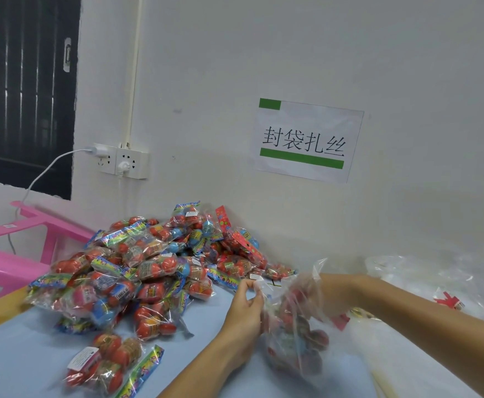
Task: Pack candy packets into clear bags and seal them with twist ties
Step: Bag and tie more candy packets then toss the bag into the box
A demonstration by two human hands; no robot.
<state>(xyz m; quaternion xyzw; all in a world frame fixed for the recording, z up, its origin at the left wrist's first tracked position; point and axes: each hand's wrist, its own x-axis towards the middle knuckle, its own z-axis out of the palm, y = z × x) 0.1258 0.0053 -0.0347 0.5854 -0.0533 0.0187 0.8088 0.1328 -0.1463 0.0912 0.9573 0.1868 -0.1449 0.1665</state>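
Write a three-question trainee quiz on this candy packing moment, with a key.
1. True or false: the left hand pinches the rim of the clear bag.
2. The big candy pile lies to the bag's: A) left B) right
3. Fill in: the right hand is inside the ____.

Key: 1 true; 2 A; 3 bag.

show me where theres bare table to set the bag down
Bare blue table lies near-left, bordered by the candy pile, the loose packet and the left hand. Right side is crowded with spare clear bags; the pile fills the far left.
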